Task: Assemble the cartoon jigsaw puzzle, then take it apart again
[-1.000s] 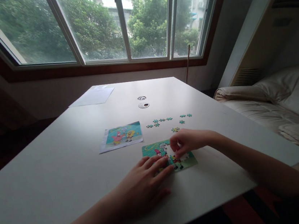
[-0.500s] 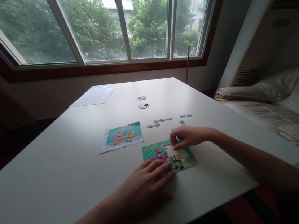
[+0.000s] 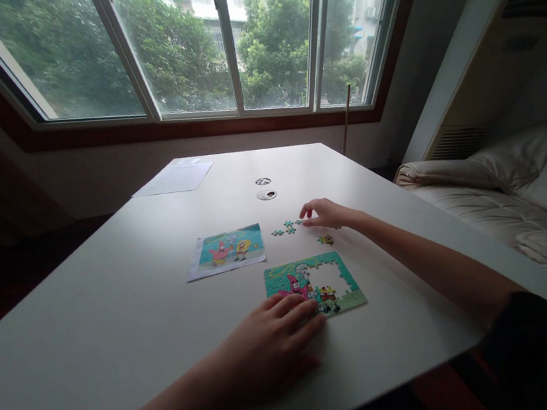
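Observation:
A cartoon jigsaw puzzle, green and teal, lies on the white table with a gap at its upper right where white shows. My left hand rests flat across its lower left, fingers stretched and covering that corner. Beyond the puzzle, my right hand reaches over loose puzzle pieces, thumb and forefinger apart beside one small piece. Some pieces are hidden under this hand. Between it and the puzzle lies a yellowish loose piece or small cluster.
Left of the pieces lies a printed reference picture of the same characters. Two round discs sit farther back. White paper sheets lie at the table's far left. A cream sofa stands to the right.
My right hand has moved from the puzzle's gap away to the loose pieces, and its fingers have spread. The gap is now uncovered. My left hand keeps its place on the puzzle.

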`<state>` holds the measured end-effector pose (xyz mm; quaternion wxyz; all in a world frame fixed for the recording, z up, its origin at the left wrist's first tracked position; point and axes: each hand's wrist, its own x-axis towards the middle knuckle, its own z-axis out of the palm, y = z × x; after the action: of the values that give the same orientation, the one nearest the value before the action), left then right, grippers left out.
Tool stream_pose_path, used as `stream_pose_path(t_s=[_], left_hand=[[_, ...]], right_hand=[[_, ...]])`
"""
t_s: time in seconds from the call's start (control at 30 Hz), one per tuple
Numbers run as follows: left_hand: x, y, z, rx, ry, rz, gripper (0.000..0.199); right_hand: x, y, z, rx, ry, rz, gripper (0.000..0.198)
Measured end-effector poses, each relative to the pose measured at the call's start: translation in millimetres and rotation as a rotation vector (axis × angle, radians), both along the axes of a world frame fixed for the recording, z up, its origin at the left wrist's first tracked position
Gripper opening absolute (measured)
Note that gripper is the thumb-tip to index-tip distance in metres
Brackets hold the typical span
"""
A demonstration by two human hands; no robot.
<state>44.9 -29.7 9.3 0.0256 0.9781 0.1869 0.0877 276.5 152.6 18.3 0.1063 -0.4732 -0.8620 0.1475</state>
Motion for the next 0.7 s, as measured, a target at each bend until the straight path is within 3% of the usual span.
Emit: stream_pose_path(t_s=[0.43,0.7], left_hand=[[2,-1,1.6,0.004,0.006,0.014,0.041],[6,-1,-0.5,0.010,-0.032,0.046,0.034]], right_hand=[[-11,28,8,-0.237,-0.115,0.011,0.030],[-11,25,1,-0.229,-0.039,0.031,0.029]])
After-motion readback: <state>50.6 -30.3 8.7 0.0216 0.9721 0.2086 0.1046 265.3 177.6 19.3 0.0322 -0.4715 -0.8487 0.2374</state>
